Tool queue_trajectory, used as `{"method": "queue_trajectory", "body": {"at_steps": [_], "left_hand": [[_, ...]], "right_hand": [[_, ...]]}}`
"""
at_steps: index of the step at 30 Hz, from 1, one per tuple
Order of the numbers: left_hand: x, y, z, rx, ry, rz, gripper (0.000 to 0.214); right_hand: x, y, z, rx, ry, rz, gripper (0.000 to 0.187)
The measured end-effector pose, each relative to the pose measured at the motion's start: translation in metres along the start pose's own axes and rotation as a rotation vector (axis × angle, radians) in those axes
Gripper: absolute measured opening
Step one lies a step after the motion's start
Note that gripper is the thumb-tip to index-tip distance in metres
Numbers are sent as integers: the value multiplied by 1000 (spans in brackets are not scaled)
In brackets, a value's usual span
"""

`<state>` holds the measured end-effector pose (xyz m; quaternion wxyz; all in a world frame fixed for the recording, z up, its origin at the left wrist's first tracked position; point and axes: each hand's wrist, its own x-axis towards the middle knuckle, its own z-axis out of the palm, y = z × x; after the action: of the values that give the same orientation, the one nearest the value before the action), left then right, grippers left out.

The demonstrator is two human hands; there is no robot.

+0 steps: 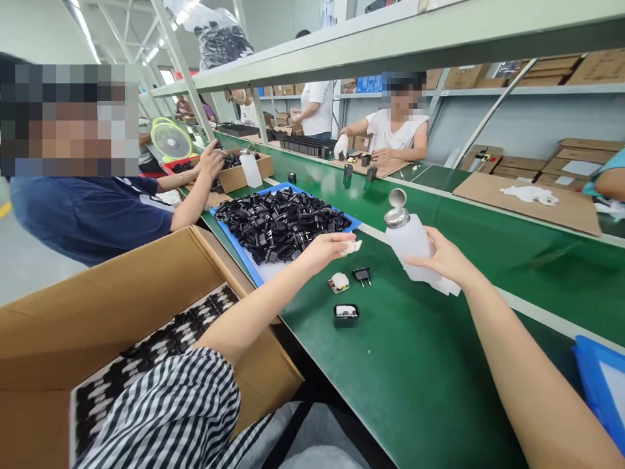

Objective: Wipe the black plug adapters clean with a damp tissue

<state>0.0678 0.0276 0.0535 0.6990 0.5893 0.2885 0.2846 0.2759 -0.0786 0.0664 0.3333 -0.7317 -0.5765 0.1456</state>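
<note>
My right hand [442, 257] is wrapped round a translucent white dispenser bottle [410, 242], tilted to the left, its metal lid [398, 198] flipped up. Pinched in the fingers of my left hand [327, 251] is a small white cloth [350, 247]. Below that hand, on the green bench, lie a small circuit board with a white top [338, 282] and a black plug piece with two pins [362, 276]. Nearer to me stands an open black housing [346, 316] with a white-topped part inside.
A blue tray [234, 244] heaped with black plug parts [283, 221] is at the bench's left edge. A large cardboard box [112, 280] with packed parts stands left. Another blue tray [598, 371] is at right. Co-workers sit left and opposite; a shelf [366, 49] hangs overhead.
</note>
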Motion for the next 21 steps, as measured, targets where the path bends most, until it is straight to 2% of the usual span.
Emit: {"method": "queue_trajectory", "body": {"at_steps": [2, 4, 7, 11, 15, 21], "left_hand": [[-2, 2, 5, -178, 27, -47, 35], [-3, 0, 10, -275, 15, -109, 33], [-2, -7, 14, -289, -16, -163, 23], [1, -17, 13, -267, 1, -162, 20], [3, -20, 9, -250, 13, -138, 21], [6, -23, 8, -260, 25, -113, 23]], "right_hand": [[-1, -13, -6, -213, -23, -65, 62], [0, -25, -10, -382, -41, -120, 58], [4, -39, -13, -555, -80, -198, 55], [9, -54, -18, -787, -132, -263, 50], [9, -65, -21, -901, -171, -320, 44], [3, -71, -20, -989, -198, -322, 43]]}}
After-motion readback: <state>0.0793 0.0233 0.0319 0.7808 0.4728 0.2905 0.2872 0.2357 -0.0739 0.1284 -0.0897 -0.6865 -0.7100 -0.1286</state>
